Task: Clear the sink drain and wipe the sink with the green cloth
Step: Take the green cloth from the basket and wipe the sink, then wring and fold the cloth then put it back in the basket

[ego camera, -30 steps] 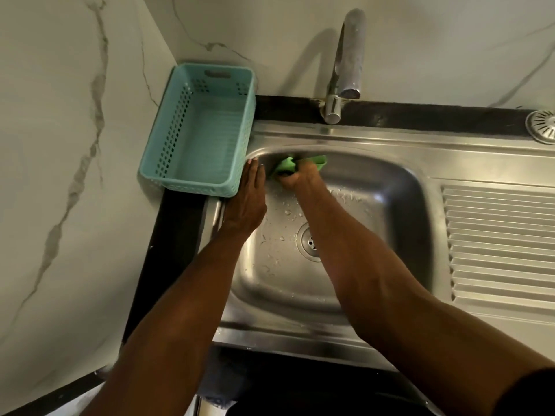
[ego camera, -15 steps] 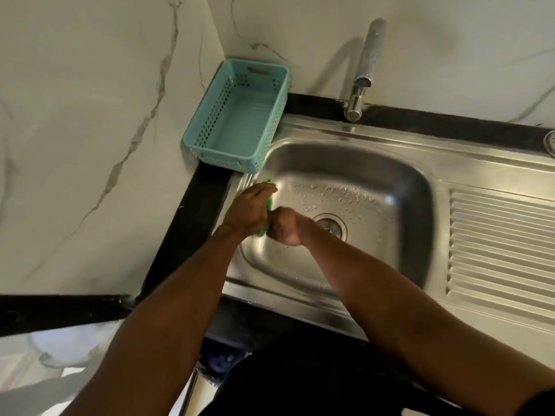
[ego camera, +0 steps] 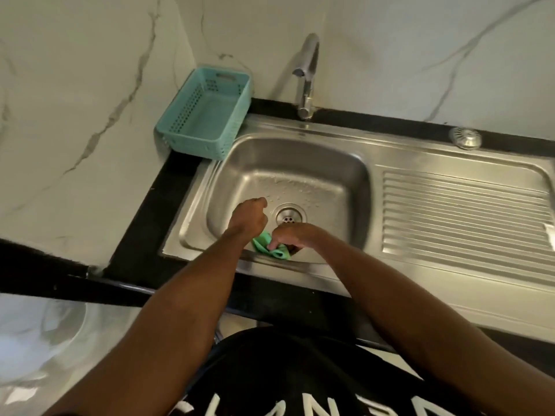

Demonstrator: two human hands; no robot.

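The steel sink [ego camera: 300,154] has water drops on its floor, and its round drain [ego camera: 290,214] lies open in the middle. My right hand [ego camera: 292,237] grips the crumpled green cloth [ego camera: 265,249] and holds it against the basin's near wall, just in front of the drain. My left hand [ego camera: 249,216] hovers over the basin floor left of the drain, fingers curled into a loose fist with nothing visible in it. Part of the cloth lies under my left wrist.
A teal plastic basket [ego camera: 207,115] stands at the sink's back left corner against the marble wall. The faucet [ego camera: 306,79] rises behind the basin. A round metal strainer cap [ego camera: 465,138] sits on the back rim above the ribbed drainboard [ego camera: 465,217].
My right hand has carried the cloth from the basin's back left corner, along the left wall, to the near wall. My left hand left the rim and curled up.
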